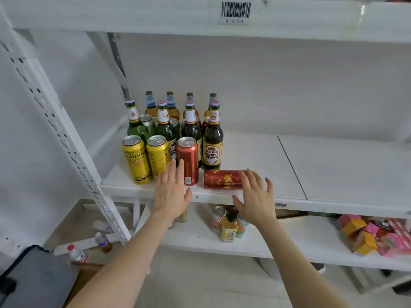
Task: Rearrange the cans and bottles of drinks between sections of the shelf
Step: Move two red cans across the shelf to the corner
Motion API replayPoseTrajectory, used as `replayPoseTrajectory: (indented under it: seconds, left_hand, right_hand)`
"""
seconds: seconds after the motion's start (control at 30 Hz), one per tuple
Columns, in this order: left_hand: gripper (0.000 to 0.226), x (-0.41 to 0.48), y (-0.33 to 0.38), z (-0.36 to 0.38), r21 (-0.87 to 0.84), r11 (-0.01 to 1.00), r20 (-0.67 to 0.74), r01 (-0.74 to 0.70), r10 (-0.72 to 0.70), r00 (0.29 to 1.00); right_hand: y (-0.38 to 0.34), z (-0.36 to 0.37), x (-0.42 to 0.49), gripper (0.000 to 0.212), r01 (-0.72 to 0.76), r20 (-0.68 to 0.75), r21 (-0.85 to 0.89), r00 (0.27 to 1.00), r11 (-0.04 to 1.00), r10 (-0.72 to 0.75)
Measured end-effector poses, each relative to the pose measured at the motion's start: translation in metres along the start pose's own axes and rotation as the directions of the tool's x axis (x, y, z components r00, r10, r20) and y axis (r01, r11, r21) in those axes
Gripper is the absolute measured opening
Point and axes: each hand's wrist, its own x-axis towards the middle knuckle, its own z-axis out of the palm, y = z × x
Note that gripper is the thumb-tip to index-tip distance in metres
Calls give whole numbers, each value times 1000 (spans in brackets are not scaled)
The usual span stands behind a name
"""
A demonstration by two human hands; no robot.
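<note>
Red aluminium drink can [222,179] is lying on its side near the front edge of the white shelf board [333,170], in the left section. Right hand [255,196] is covering the can's right end, fingers spread and loosely bent, gripping nothing; contact cannot be told. Left hand [172,192] is reaching flat, fingers straight, fingertips overlapping an upright red can [189,158] beside two yellow cans [135,158]. Green and brown glass bottles [212,138] are standing behind.

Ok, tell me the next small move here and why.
Probably close the right hand round the tipped red can and stand it up: it lies on its side at the shelf front, beside the upright red can, with the open fingers at its right end.
</note>
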Motion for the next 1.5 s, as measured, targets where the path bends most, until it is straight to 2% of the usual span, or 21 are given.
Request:
replayPoseTrajectory:
  seconds: [0.13,0.3,0.47,0.6,0.83,1.07,1.23,1.3,1.37,1.43,1.5]
  left_hand:
    - [95,16,3,12,-163,984,10,70,-69,998]
    - [98,33,-2,30,-276,953,-4,123,-129,992]
    - [98,49,-10,50,-484,855,23,186,-201,979]
    - [90,56,-13,60,-593,778,40,210,-232,972]
    - [78,64,-20,66,-713,663,94,228,-232,968]
    - [80,69,-18,67,-798,539,154,267,-246,957]
    - [85,70,-17,70,-824,496,160,273,-258,953]
    - [85,71,-16,69,-827,492,155,271,-265,952]
    - [83,71,-14,68,-831,485,149,272,-278,949]
    - [79,71,-13,67,-836,471,160,282,-283,946]
    - [73,69,-11,63,-836,451,202,312,-276,940]
  right_hand:
    - [2,9,23,75,44,77,-10,996,999,-43]
    - [9,25,51,76,118,140,37,983,992,-122]
    - [21,41,72,78,188,220,73,955,979,-200]
    - [25,48,85,78,192,225,90,952,977,-208]
    - [33,48,105,77,182,294,193,927,964,-234]
    - [41,51,112,73,159,305,313,917,936,-258]
    - [52,51,109,67,78,302,377,932,923,-202]
    - [56,48,106,66,-8,309,453,939,892,-148]
    - [60,45,102,59,-104,315,567,944,817,-99]
    - [61,41,95,51,-201,320,692,946,693,-46]
    - [60,37,85,55,-303,342,809,940,504,17]
